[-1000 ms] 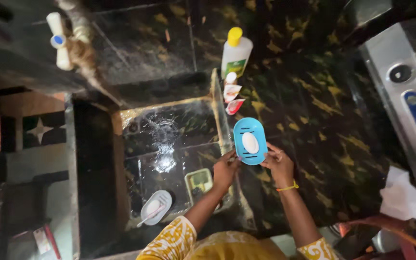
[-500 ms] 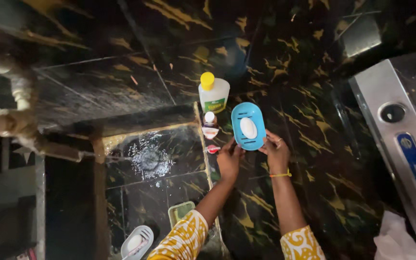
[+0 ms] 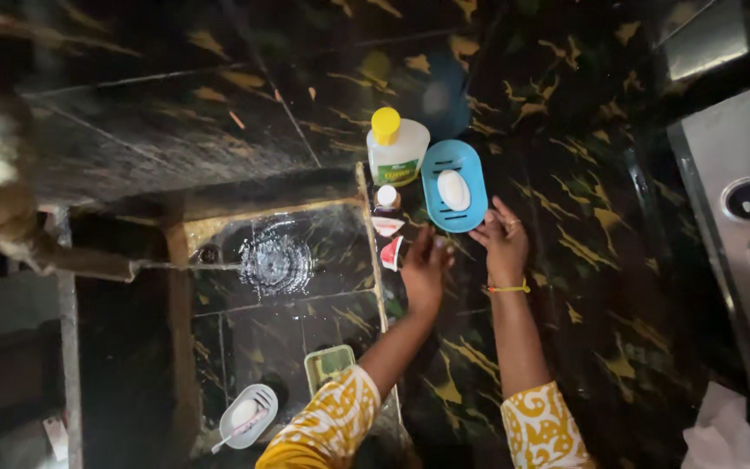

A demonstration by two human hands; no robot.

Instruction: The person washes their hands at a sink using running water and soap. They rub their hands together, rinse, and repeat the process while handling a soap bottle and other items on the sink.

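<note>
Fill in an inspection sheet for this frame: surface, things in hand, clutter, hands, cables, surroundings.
Surface: dark marble counter with yellow veining, beside a sunken sink.
Things in hand: blue soap dish holding a white soap bar, set on the counter.
Clutter: yellow-capped bottle, small tubes, white soap dish, green sponge.
Hands: left hand near the tubes, right hand at the dish edge; both empty.
Cables: nothing seen.
Surroundings: steel appliance, white cloth.
</note>
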